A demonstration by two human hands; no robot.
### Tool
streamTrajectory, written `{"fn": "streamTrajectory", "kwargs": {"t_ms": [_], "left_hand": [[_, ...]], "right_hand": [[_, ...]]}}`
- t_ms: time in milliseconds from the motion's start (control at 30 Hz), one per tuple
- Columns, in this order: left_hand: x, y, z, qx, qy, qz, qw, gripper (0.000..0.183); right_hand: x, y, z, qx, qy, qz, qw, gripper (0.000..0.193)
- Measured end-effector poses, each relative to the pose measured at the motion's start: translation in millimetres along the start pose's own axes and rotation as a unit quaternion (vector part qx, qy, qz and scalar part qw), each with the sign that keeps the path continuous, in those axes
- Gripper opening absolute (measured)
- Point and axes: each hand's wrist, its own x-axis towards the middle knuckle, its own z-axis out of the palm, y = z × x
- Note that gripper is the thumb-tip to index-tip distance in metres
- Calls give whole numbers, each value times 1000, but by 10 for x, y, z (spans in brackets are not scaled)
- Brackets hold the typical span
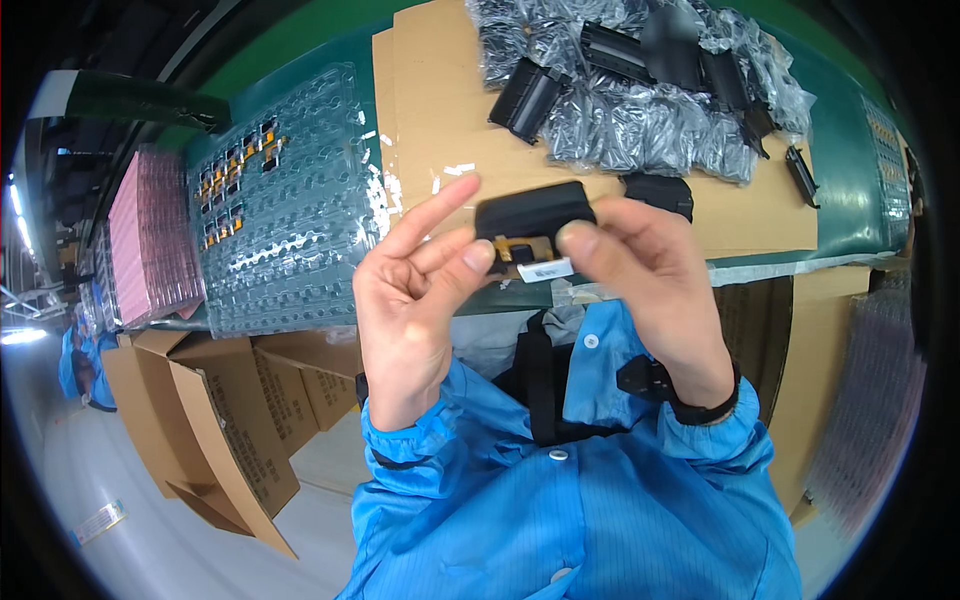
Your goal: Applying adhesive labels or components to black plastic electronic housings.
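- The black part is held above the table's near edge, long axis running left-right, label side facing the person.
- Right hand pinches its right end.
- Left hand: thumb presses the underside, 1 finger raised.
- Tray lies left.

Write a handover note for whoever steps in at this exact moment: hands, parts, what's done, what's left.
Left hand: fingertips on the underside of the black part, index finger raised.
Right hand: pinching the part's right end, thumb near its white label.
Part is held above the bench edge; a gold piece shows on its underside.
Clear tray at left holds only a few gold pieces.
Bagged black parts lie on the cardboard; one loose part sits behind the hands.
Done or left: cannot tell whether the gold piece is fully seated.
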Motion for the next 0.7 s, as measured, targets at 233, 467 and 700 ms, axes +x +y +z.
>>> {"fn": "streamTrajectory", "kwargs": {"t_ms": [233, 467, 700], "left_hand": [[-42, -33, 50, 33, 0, -1, 999, 42], [-104, -115, 173, 45, 31, 53, 997, 35], [-129, -220, 283, 83, 70, 128, 986, 33]], "right_hand": [[-74, 62, 33, 98, 60, 49, 992, 27], [-97, 88, 54, 98, 88, 39, 991, 26], [-174, 88, 173, 85, 103, -3, 991, 24]]}}
